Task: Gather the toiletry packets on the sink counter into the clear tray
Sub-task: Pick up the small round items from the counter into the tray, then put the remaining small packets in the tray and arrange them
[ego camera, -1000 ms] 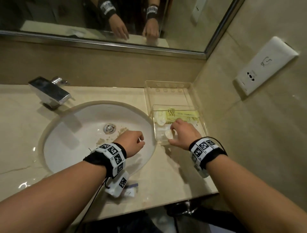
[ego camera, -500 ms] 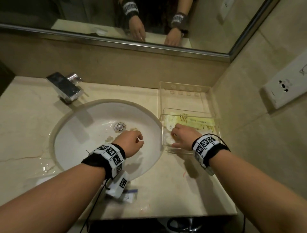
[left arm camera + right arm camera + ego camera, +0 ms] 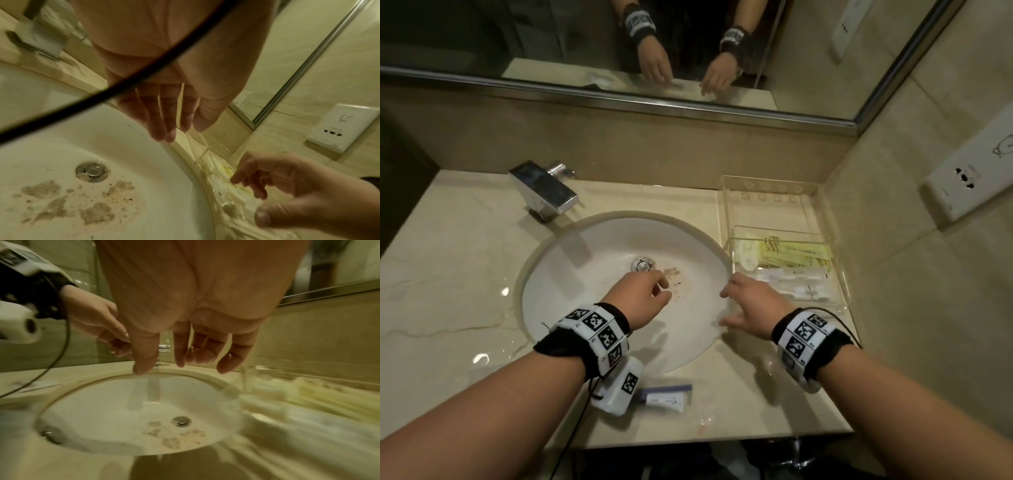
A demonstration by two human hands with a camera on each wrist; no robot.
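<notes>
The right hand (image 3: 751, 306) has come out of the clear tray (image 3: 839, 274), where it was reaching half a second ago, and now hangs over the right rim of the sink basin (image 3: 585, 274) with its fingers spread and slack, holding nothing. The left hand (image 3: 640, 296) stays over the middle of the basin, fingers loosely curled; the wrist views show nothing in it either.

That withdrawal suggests a packet has just been dropped off and the right hand is free for the next one. In the tray lie yellow packets (image 3: 796, 255) and white packets (image 3: 799, 284), their long axes running left to right across it, roughly parallel to the mirror.

One toiletry packet (image 3: 666, 399) remains on the surface, at the near edge in front of the basin, just beside the left wrist camera. Its long axis also runs left to right, with a dark strip along its far side; which end is its opening is too small to tell. The task is therefore not finished.
</notes>
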